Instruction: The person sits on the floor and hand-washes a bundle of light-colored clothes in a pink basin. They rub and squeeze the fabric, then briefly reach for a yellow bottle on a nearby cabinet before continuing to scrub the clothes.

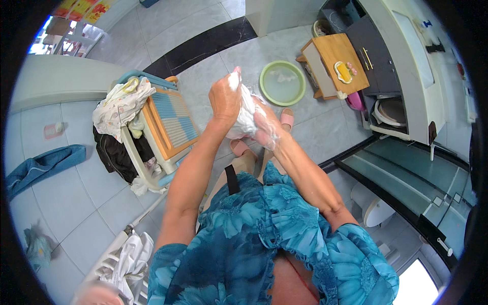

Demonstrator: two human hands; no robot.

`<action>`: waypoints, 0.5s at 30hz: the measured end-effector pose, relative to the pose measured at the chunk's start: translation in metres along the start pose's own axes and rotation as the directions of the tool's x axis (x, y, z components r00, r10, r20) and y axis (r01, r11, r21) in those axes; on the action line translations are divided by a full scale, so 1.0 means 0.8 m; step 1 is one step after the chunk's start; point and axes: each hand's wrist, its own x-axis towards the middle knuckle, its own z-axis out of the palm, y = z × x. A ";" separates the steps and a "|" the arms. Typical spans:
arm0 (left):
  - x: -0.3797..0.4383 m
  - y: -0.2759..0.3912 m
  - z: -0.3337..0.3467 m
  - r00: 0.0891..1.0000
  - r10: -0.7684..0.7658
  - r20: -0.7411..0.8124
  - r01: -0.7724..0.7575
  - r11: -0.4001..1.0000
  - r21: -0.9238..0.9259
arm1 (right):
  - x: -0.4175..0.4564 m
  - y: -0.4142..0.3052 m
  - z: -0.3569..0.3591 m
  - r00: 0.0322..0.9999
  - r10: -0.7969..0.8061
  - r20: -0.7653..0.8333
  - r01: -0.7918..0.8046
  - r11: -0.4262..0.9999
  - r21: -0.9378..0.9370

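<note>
A wet, soapy white cloth (246,114) is bunched between my two hands in front of me. My left hand (225,101) grips its upper end in a fist, with the thumb up and white foam on it. Lower down, my right hand (266,124) holds the cloth with lather spread over the fingers and wrist. Just beyond, to the right, a round green basin (283,83) of cloudy water stands on the tiled floor with a little foam floating in it.
A low wooden stool-like cabinet (333,57) carries a yellow soap bar (343,72) in a dish. On my left, a folding chair (167,126) has a patterned cloth (124,106) draped over it. Dark cabinet doors (371,53) and a glass partition (411,171) stand at right. A black threshold (213,42) crosses the floor.
</note>
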 end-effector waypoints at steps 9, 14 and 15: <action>-0.026 0.004 -0.048 0.653 -0.225 0.723 0.752 0.085 -0.653 | 0.026 -0.012 -0.023 0.992 -0.085 -0.095 0.077 0.993 -0.088; -0.044 -0.012 -0.054 0.649 -0.132 0.749 0.647 0.613 -0.453 | 0.029 -0.004 -0.021 0.993 -0.118 -0.029 0.116 0.991 -0.065; -0.045 -0.013 -0.054 0.624 -0.141 0.768 0.651 0.636 -0.413 | 0.028 -0.004 -0.019 0.991 -0.133 -0.033 0.130 0.988 -0.081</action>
